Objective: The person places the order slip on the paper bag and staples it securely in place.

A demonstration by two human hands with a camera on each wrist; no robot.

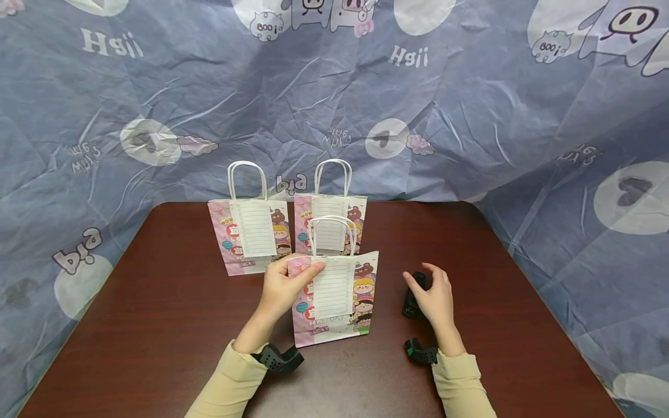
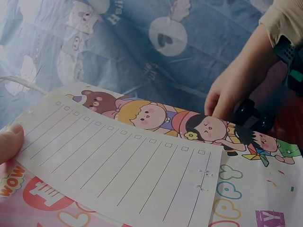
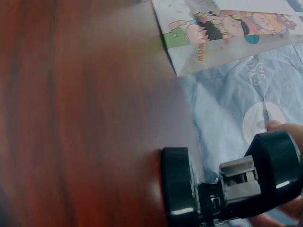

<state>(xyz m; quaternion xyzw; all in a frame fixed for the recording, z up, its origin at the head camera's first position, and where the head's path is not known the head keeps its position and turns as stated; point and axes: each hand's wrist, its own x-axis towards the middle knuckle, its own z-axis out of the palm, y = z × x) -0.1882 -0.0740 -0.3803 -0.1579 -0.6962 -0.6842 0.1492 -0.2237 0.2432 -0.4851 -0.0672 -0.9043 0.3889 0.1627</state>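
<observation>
My left hand (image 1: pixel 282 287) pinches the upper left edge of a pink and white cartoon paper bag (image 1: pixel 334 331), thumb in front. A lined white sheet (image 1: pixel 333 290) lies on the bag's front; in the left wrist view, staples show near one end of this lined paper (image 2: pixel 128 161). To the right, my right hand (image 1: pixel 436 296) is over a black stapler (image 1: pixel 411 305), thumb and forefinger spread apart at its far end. The right wrist view shows the stapler (image 3: pixel 227 189) close up, with fingertips (image 3: pixel 277 125) beside it.
Two similar bags with lined sheets, a left one (image 1: pixel 256 266) and a right one (image 1: pixel 357 203), stand behind the held bag. All are on a dark brown table (image 1: pixel 157 325). A blue printed cloth (image 1: pixel 334 87) hangs behind the table's far edge.
</observation>
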